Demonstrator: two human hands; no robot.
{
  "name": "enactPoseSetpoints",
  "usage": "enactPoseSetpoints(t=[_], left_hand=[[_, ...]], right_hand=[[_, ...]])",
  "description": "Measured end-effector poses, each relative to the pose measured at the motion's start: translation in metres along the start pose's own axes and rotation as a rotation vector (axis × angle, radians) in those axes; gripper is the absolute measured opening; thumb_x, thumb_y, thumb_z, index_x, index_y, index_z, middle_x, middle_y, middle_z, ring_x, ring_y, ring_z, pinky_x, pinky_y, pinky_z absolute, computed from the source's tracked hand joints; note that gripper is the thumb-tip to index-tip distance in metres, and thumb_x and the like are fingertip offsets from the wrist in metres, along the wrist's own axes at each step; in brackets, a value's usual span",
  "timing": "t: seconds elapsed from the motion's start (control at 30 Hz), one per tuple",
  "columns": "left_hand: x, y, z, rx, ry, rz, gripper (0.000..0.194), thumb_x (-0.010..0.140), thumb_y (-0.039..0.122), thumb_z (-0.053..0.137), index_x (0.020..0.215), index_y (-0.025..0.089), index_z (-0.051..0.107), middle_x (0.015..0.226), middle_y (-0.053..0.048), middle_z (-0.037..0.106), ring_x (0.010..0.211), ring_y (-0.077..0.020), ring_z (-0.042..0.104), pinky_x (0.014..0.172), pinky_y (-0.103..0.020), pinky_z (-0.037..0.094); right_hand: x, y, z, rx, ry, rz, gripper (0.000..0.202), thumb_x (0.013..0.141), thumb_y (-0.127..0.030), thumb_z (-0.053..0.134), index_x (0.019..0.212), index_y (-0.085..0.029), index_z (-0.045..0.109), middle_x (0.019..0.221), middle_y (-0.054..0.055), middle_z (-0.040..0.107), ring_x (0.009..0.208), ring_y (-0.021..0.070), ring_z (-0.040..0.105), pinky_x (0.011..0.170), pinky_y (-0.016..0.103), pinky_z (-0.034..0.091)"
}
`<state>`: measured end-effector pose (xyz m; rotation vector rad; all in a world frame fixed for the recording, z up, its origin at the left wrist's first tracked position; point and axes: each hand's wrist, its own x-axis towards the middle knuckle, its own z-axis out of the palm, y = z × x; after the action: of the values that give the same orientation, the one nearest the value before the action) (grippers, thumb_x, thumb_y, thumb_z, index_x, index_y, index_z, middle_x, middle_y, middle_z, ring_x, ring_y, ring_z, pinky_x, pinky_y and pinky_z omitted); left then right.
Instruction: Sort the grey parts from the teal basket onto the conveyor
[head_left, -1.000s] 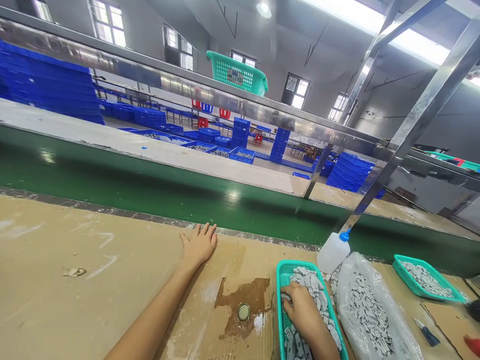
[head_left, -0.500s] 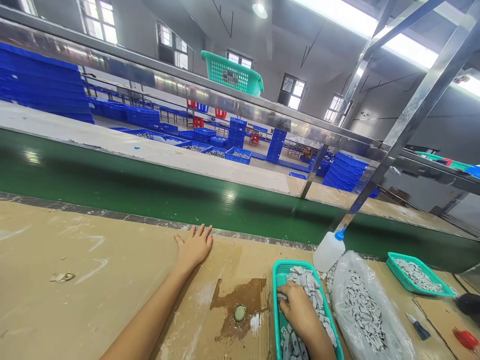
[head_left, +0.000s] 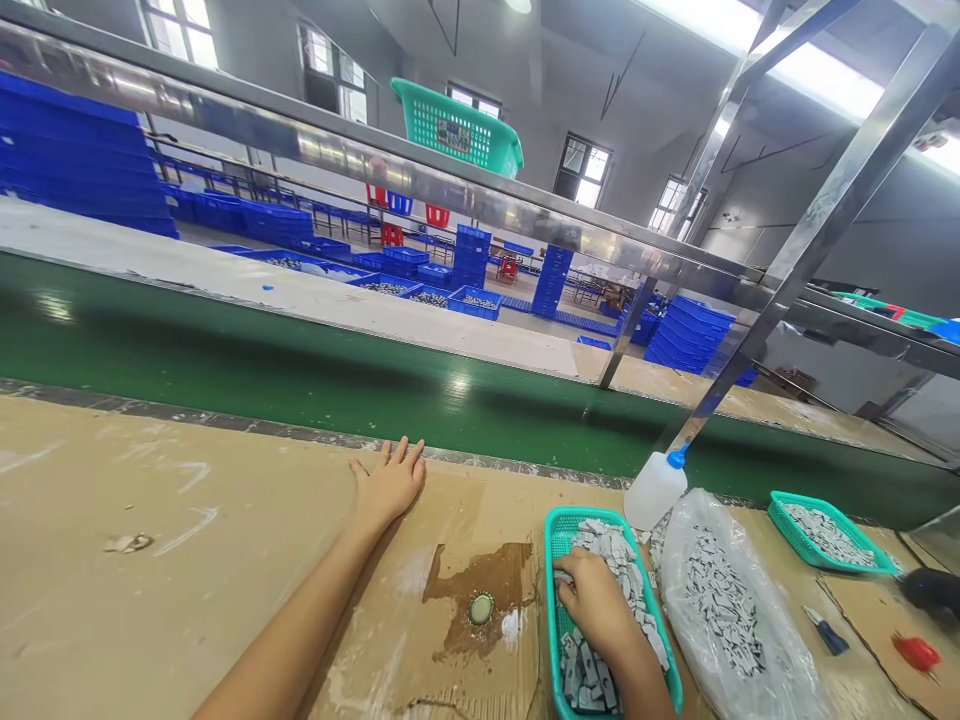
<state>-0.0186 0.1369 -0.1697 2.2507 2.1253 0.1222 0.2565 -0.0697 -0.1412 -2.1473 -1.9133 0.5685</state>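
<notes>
- The small pale-grey flat pieces (head_left: 589,675) are heaped in the long turquoise perforated plastic basket (head_left: 553,640), toward your right on the worktable.
- Your right hand (head_left: 596,595) is down in that basket near its left wall, wrist and forearm coming in over the near end. Fingers are bent, thumb and forefinger slightly apart with a bit of grey between them; can't tell if they're clamped on it.
- Right side's pretty tight: clear plastic bag of grey pieces (head_left: 679,600) just beside the basket, white squeeze bottle with a blue cap (head_left: 654,492) near the far end.
- Left of the basket you've got a round metal-rimmed disc (head_left: 481,607) on a brown stained patch, otherwise open cardboard.
- Your left hand (head_left: 386,487) lies at the far edge of the brown cardboard-covered worktable (head_left: 225,560), arm stretched out, fingers spread apart.
- Loads of open tabletop left of that arm, and the smooth green strip (head_left: 457,400) runs just past the edge.
</notes>
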Motion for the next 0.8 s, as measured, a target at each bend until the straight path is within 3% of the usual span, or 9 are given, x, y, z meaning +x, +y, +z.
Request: enactPoseSetpoints(t=[0.8], left_hand=[[0.002, 0.0002, -0.0004, -0.06, 0.002, 0.013, 0.056, 0.103, 0.03, 0.015, 0.157, 0.023, 0.032, 0.162, -0.005, 0.021, 0.151, -0.0323, 0.017, 0.112, -0.076, 0.011]], right_hand=[[-0.001, 0.0019, 0.0001, 0.018, 0.012, -0.017, 0.035, 0.087, -0.009, 0.05, 0.108, -0.022, 0.074, 0.104, 0.008, 0.065, 0.1, 0.0244, 0.061, 0.082, 0.028, 0.041]])
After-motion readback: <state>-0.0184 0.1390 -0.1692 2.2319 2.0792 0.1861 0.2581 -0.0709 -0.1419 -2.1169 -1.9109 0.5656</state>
